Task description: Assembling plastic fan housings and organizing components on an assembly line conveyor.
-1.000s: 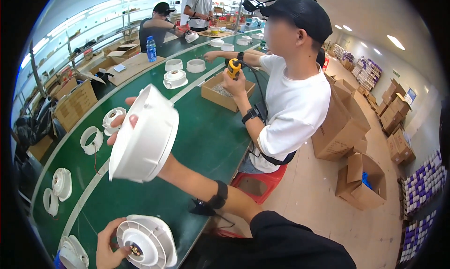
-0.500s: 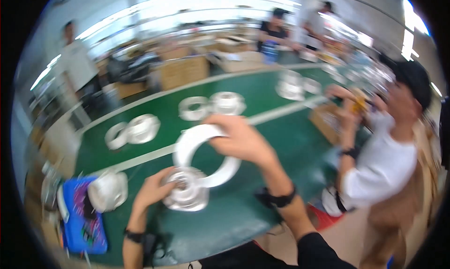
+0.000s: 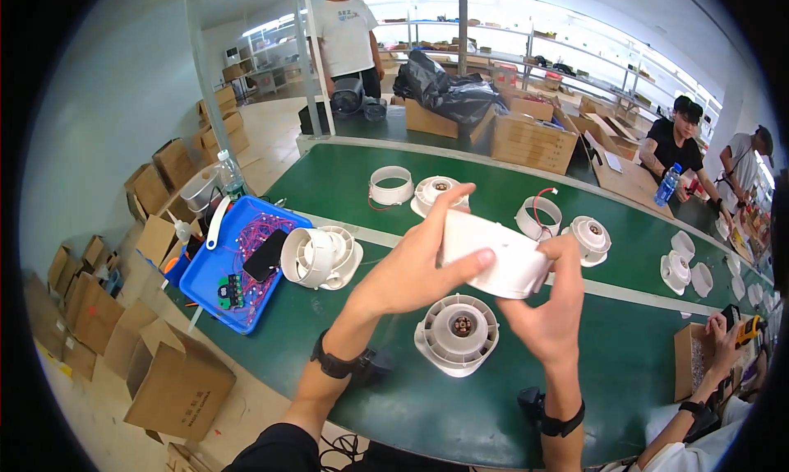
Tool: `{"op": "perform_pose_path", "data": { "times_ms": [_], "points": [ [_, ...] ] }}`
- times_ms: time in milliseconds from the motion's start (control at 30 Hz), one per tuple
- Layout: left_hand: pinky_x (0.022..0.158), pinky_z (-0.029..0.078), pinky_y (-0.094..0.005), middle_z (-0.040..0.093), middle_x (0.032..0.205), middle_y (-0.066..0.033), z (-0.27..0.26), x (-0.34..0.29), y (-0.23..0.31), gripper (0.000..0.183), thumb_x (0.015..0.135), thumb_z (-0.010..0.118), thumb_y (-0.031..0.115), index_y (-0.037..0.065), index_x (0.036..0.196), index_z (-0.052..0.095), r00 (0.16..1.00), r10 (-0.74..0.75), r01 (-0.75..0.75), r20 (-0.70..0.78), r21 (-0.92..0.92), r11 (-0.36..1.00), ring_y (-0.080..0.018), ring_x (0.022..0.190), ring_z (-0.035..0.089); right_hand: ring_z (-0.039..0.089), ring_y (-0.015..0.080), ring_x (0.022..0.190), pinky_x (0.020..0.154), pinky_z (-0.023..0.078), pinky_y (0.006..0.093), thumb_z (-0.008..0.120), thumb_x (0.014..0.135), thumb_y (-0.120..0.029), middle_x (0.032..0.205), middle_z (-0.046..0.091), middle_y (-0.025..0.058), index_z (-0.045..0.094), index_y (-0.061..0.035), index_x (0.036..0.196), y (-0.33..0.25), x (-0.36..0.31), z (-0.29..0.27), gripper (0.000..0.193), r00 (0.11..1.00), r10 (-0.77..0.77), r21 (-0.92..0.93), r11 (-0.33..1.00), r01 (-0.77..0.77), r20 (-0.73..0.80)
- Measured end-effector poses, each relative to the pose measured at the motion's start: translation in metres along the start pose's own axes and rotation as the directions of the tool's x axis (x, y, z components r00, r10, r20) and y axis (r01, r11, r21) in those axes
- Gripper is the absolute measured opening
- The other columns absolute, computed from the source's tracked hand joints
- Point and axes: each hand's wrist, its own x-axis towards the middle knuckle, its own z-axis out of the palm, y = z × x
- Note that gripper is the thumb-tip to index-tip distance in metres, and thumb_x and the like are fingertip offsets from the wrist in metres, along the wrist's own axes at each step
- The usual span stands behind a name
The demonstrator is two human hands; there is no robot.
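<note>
Both of my hands hold up a white plastic ring above the green table. My left hand grips its left side, with the thumb across the outer wall. The fingers of my right hand close on its right edge. Just below the ring, a round white fan housing lies face up on the table. It has vanes around a central hub with copper-coloured windings. Neither hand touches this housing.
A blue tray at the left holds thin wires, a black phone and a green circuit board. Beside it stands an assembled white housing. More rings and housings line the far strip. A co-worker's hands work at the right.
My left hand has left the housing and joined my right hand on the ring, which is now turned on edge. The view has swung left.
</note>
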Motion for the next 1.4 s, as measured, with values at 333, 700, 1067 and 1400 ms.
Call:
{"op": "perform_pose_path", "data": {
  "times_ms": [333, 700, 1067, 1400],
  "points": [
    [0.097, 0.043, -0.0352, 0.054, 0.123, -0.0184, 0.033, 0.004, -0.005, 0.063, 0.089, 0.066, 0.042, 0.004, 0.131, 0.039, 0.968, 0.133, -0.167, -0.214, -0.150, 0.975, -0.0233, 0.110, 0.056, 0.045, 0.0279, 0.125, 0.105, 0.036, 0.0411, 0.065, 0.092, -0.040, 0.138, 0.043, 0.0206, 0.045, -0.0021, 0.132, 0.009, -0.004, -0.001, 0.059, 0.961, 0.259, 0.524, 0.808, -0.270, 0.095],
    [0.091, 0.041, -0.0290, 0.062, 0.114, -0.0148, 0.033, 0.010, -0.025, 0.039, 0.108, 0.031, 0.033, 0.002, 0.105, 0.054, 0.968, 0.013, -0.073, -0.249, -0.235, 0.969, -0.0166, 0.101, 0.054, 0.041, 0.0308, 0.129, 0.108, 0.033, 0.0405, 0.055, 0.098, -0.041, 0.141, 0.039, 0.0236, 0.044, -0.0024, 0.130, 0.011, -0.007, 0.006, 0.051, 0.980, 0.197, 0.420, 0.888, -0.190, 0.027],
    [0.101, 0.037, -0.0339, 0.053, 0.126, -0.0183, 0.030, 0.018, -0.046, 0.035, 0.107, 0.036, 0.035, 0.003, 0.113, 0.047, 0.956, 0.170, -0.225, -0.239, -0.224, 0.948, -0.0232, 0.116, 0.050, 0.050, 0.0266, 0.121, 0.101, 0.038, 0.0367, 0.033, 0.107, -0.034, 0.135, 0.050, 0.0196, 0.057, -0.0006, 0.120, 0.029, -0.013, 0.012, 0.043, 0.956, 0.292, 0.456, 0.850, -0.263, 0.008],
    [0.084, 0.053, -0.0305, 0.054, 0.136, -0.0179, 0.031, 0.020, -0.036, 0.046, 0.104, 0.044, 0.042, 0.001, 0.117, 0.057, 0.934, 0.169, -0.279, -0.314, -0.345, 0.896, -0.0193, 0.115, 0.058, 0.044, 0.0287, 0.130, 0.101, 0.045, 0.0387, 0.055, 0.096, -0.042, 0.138, 0.040, 0.0188, 0.023, -0.0038, 0.148, 0.012, -0.009, 0.018, 0.072, 0.949, 0.315, 0.591, 0.762, -0.264, 0.019]
  ]
}}
